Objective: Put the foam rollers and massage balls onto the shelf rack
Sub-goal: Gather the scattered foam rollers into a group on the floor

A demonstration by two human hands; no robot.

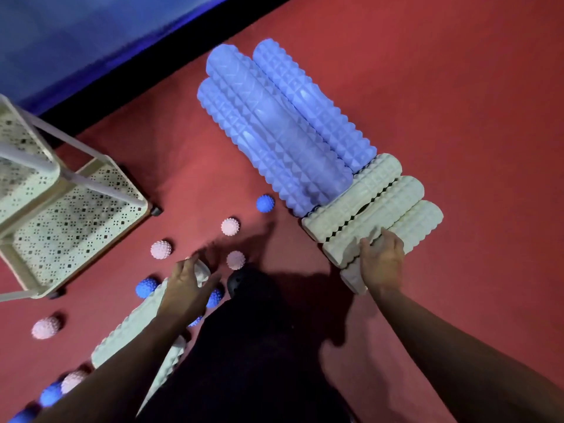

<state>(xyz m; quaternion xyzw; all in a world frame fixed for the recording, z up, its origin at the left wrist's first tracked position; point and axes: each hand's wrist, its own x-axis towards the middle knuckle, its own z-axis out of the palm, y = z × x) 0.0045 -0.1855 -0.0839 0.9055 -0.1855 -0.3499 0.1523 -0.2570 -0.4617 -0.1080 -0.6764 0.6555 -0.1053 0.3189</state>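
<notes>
We grip one white roller [134,328] in our left hand [183,288] while our right hand [381,261] curls round another white roller [393,245] on the floor pile; next, likely, lift both to the shelf rack [100,190], still bare.

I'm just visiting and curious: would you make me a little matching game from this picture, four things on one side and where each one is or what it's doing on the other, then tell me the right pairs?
Things:
1. left hand
2. right hand
3. blue foam rollers
4. shelf rack

Places or states:
A. lying side by side on the red floor
B. standing at the left edge, its shelves bare
C. gripping a white roller beside the spiky balls
D. resting on the row of white rollers

Pairs: 1-C, 2-D, 3-A, 4-B
</notes>
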